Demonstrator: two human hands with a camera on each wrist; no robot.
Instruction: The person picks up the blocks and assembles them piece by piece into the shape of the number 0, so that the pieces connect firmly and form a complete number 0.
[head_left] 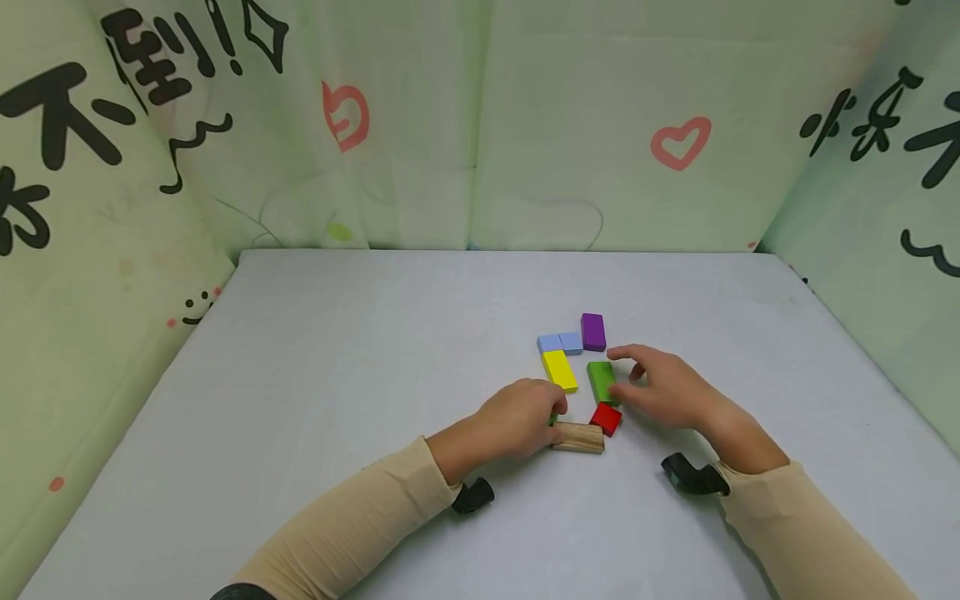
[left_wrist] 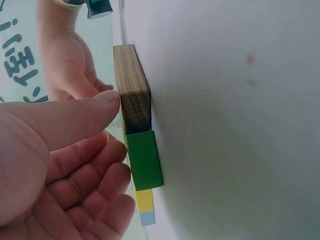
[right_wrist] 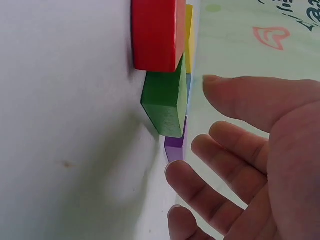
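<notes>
On the white table (head_left: pixel 337 350), between and just ahead of the hands: a wooden block (head_left: pixel 579 437), with a dark green block (left_wrist: pixel 145 160) at its left end and a red block (head_left: pixel 606 418) by its right; farther off, a light green block (head_left: pixel 602 382), a yellow block (head_left: pixel 559 372), two pale blue blocks (head_left: pixel 572 342) and a purple block (head_left: pixel 593 332). Left hand (head_left: pixel 521 415) with thumb tip on the wooden block, other fingers curled at the dark green one — impossible to tell whether pinching. Right hand (head_left: pixel 667 385) beside the light green block, fingers loosely spread, nothing held. Probably light, stiff and sturdy, slightly slick on the coloured faces; best taken by opposite long sides, clear of neighbours. No label visible on any block. On the pale green curtain (head_left: pixel 420 200), bold dark characters (head_left: pixel 146 58) — not safely readable — plus an exclamation mark (head_left: pixel 223 37) and a red heart outline (head_left: pixel 657 150).
</notes>
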